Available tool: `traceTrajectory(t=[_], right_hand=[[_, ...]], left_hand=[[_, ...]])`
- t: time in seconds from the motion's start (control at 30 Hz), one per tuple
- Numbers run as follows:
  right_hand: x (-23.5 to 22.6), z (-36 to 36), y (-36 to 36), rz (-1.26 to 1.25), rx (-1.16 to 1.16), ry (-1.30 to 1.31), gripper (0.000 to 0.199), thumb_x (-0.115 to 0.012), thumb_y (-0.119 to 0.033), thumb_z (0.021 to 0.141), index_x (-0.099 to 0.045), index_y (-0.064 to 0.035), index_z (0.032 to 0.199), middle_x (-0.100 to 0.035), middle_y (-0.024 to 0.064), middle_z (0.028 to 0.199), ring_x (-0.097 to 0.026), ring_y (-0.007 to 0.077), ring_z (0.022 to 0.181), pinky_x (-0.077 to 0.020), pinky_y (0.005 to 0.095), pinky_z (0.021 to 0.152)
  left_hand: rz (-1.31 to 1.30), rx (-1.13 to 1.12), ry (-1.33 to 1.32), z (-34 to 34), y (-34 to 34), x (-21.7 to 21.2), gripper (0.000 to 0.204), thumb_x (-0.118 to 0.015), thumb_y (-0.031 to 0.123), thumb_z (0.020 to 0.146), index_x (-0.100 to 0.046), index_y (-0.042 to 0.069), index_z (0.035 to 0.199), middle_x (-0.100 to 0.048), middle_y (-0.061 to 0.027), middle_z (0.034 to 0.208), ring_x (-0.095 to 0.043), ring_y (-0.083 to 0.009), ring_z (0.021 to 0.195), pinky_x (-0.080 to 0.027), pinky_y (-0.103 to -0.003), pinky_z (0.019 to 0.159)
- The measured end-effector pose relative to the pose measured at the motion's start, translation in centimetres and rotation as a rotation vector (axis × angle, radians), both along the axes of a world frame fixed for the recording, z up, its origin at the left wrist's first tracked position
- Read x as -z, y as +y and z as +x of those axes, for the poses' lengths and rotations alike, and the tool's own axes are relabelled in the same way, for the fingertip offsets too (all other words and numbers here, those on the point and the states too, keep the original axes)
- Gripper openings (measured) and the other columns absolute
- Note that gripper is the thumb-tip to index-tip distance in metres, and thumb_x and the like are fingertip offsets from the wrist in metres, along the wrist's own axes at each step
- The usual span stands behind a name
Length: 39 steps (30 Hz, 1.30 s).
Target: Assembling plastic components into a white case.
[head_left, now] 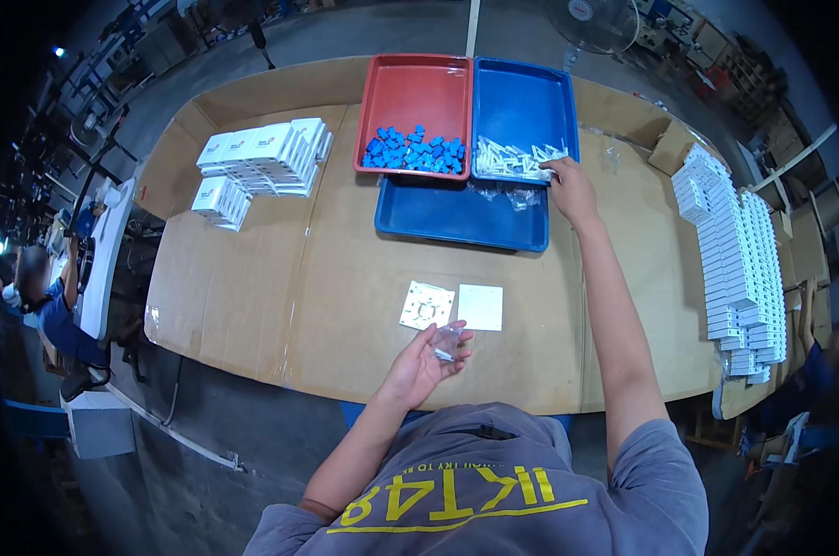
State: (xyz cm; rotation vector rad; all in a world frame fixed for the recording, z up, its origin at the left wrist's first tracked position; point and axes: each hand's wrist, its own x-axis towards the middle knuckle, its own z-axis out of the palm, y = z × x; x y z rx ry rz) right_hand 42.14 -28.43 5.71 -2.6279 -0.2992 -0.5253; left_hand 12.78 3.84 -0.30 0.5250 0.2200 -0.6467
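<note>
1. Gray shirt (pixel 456 519) with yellow print sits closest, well to the near side of the red tray (pixel 419 83).
2. Stacked white square units (pixel 262 153) stand left of the red tray, which holds blue pieces (pixel 415 153).
3. Near side of that tray: the worker's left hand (pixel 419 369), palm up, grips a clear bag (pixel 445 339) with small white contents.
4. Between hand and red tray, a cutout white plate (pixel 427 306) lies beside a plain white square (pixel 481 308).
5. Right of the red tray, the right hand (pixel 570 188) touches white sticks (pixel 512 157) in a blue tray (pixel 521 97); its grip cannot be told.
</note>
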Motion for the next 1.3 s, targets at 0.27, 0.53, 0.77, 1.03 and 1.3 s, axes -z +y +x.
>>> traceTrajectory(t=[0.27, 0.53, 0.77, 1.03, 1.3], right_hand=[[1.0, 4.2, -1.7, -0.199, -0.108, 0.046, 0.021, -0.070, -0.006, 0.090, -0.080, -0.0129, 0.107, -0.070, 0.0144, 0.104, -0.068, 0.0370, 0.105, -0.0553, 0.0488, 0.093], [0.7, 3.2, -1.4, 0.260, -0.003, 0.039, 0.016, -0.077, -0.014, 0.092, -0.079, -0.0086, 0.107, -0.075, 0.0098, 0.098, -0.069, 0.0227, 0.085, -0.0538, 0.0351, 0.078], [-5.6, -2.7, 2.4, 1.208, -0.246, 0.464, 0.018, -0.076, -0.015, 0.098, -0.078, -0.0084, 0.115, -0.076, -0.0017, 0.100, -0.061, 0.0040, 0.082, -0.0463, 0.0210, 0.073], [-2.1, -13.3, 6.3, 0.883, -0.333, 0.621, 0.017, -0.077, -0.010, 0.095, -0.078, -0.0027, 0.111, -0.072, -0.0017, 0.089, -0.060, 0.0048, 0.079, -0.0491, 0.0224, 0.071], [-1.1, -19.4, 10.8, 0.714, -0.460, 0.864, 0.014, -0.080, -0.007, 0.092, -0.078, -0.0038, 0.105, -0.067, -0.0035, 0.084, -0.056, 0.0036, 0.075, -0.0437, 0.0229, 0.066]], left_hand=[[-0.013, 0.025, 0.025, -0.4, -0.4, 0.2, 0.053, -0.037, 0.042, 0.115, -0.053, 0.003, 0.148, -0.068, -0.0121, 0.133, -0.069, -0.0218, 0.108, -0.056, -0.036, 0.093], [0.000, 0.028, 0.017, -0.7, 0.0, -0.1, 0.055, -0.039, 0.042, 0.114, -0.052, 0.003, 0.149, -0.069, -0.0111, 0.134, -0.069, -0.0213, 0.109, -0.056, -0.036, 0.094], [-0.001, -0.019, 0.044, -0.9, 1.3, 0.9, 0.053, -0.038, 0.041, 0.115, -0.051, 0.003, 0.150, -0.068, -0.0102, 0.134, -0.068, -0.0208, 0.110, -0.055, -0.036, 0.094], [-0.030, -0.044, 0.035, 0.6, 0.7, 0.1, 0.051, -0.038, 0.039, 0.116, -0.052, 0.002, 0.148, -0.068, -0.0111, 0.131, -0.069, -0.0231, 0.108, -0.056, -0.039, 0.093], [0.059, -0.006, 0.058, 0.6, 0.4, -0.4, 0.049, -0.036, 0.043, 0.116, -0.056, 0.008, 0.144, -0.070, -0.0082, 0.129, -0.070, -0.0207, 0.109, -0.056, -0.037, 0.092]])
